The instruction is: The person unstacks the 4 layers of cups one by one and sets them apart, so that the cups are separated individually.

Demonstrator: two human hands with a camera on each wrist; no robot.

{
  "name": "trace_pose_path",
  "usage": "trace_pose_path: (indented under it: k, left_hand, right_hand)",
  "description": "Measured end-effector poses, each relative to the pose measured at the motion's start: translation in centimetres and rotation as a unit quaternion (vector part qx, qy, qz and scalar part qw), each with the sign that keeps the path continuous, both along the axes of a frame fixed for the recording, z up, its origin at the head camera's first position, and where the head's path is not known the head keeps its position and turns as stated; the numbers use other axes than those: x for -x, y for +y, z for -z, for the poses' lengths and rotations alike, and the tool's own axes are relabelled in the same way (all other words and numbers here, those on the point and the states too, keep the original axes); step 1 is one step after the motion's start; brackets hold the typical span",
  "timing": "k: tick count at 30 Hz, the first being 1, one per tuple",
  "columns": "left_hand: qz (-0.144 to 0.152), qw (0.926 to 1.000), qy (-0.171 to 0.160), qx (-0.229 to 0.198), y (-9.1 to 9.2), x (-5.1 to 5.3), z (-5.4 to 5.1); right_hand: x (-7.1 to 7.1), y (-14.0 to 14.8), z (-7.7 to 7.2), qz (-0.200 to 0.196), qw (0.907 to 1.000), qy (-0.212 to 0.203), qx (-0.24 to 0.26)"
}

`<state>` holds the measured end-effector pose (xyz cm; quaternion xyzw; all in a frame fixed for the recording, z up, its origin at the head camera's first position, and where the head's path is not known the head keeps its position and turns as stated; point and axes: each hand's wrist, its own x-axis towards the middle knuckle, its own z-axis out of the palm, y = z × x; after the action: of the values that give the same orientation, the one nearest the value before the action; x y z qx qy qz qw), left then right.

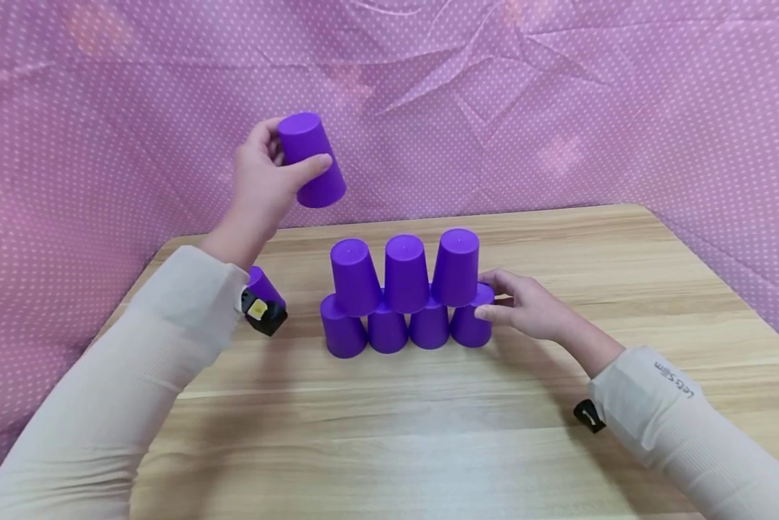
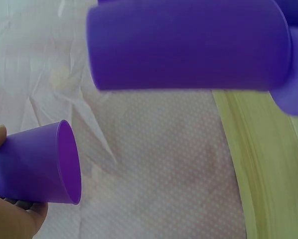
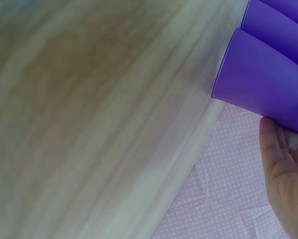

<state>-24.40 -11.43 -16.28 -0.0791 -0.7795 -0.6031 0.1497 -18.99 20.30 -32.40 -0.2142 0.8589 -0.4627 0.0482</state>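
Note:
My left hand (image 1: 262, 170) holds a purple plastic cup (image 1: 312, 170) upside down and slightly tilted, high above the table's far left side. The thumb lies across its front. In the left wrist view this held cup (image 2: 29, 167) shows its open rim. Several upside-down purple cups stand in a bottom row (image 1: 388, 332), with three more cups (image 1: 406, 273) resting on top. My right hand (image 1: 525, 307) is at the rightmost bottom cup (image 1: 472, 325), thumb near its front and fingers by its far side. In the right wrist view, straight fingers (image 3: 271, 142) touch a cup (image 3: 263, 77).
Another purple cup (image 1: 266, 287) stands partly hidden behind my left wrist; a cup (image 2: 189, 45) looms close in the left wrist view. Wrist cameras (image 1: 263, 312) are strapped on both arms. Pink dotted cloth (image 1: 428, 108) hangs around the wooden table (image 1: 389, 433).

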Motion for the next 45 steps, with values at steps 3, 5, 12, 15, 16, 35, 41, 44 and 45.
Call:
trace_pose_path:
  k: [3,5,12,15,16,35,41,44,45]
  left_hand:
    - [-0.009,0.9998,-0.007,-0.013,-0.9,0.3,0.3]
    - [-0.016,0.9996,-0.013,-0.018,-1.6,0.5,0.6]
    - [-0.056,0.9978,-0.035,-0.004,-4.4,0.6,2.1]
    - [-0.071,0.9965,-0.045,0.001,-5.5,0.6,2.7]
    - [-0.078,0.9959,-0.047,0.005,-5.9,0.6,2.9]
    - [-0.153,0.9841,-0.081,0.040,-10.2,0.7,4.8]
    - [-0.172,0.9792,-0.094,0.053,-10.6,1.1,5.1]
    - [-0.177,0.9775,-0.099,0.057,-10.7,1.3,5.4]
    - [-0.178,0.9772,-0.100,0.058,-10.7,1.4,5.5]
  right_hand:
    - [0.0,0.0,0.0,0.001,1.0000,-0.001,0.000]
    - [0.0,0.0,0.1,0.002,1.0000,-0.001,0.000]
    - [0.0,0.0,0.1,0.000,1.0000,-0.001,0.003]
    - [0.0,0.1,0.1,0.002,1.0000,-0.001,0.002]
    - [0.0,0.1,0.1,0.002,1.0000,-0.001,0.001]
    - [-0.1,0.1,0.0,0.005,0.9999,-0.009,0.002]
    - [-0.2,0.0,-0.1,0.005,0.9998,-0.017,0.005]
    - [-0.2,0.0,-0.1,0.006,0.9998,-0.020,0.006]
    - [-0.2,0.0,-0.1,0.007,0.9998,-0.020,0.006]
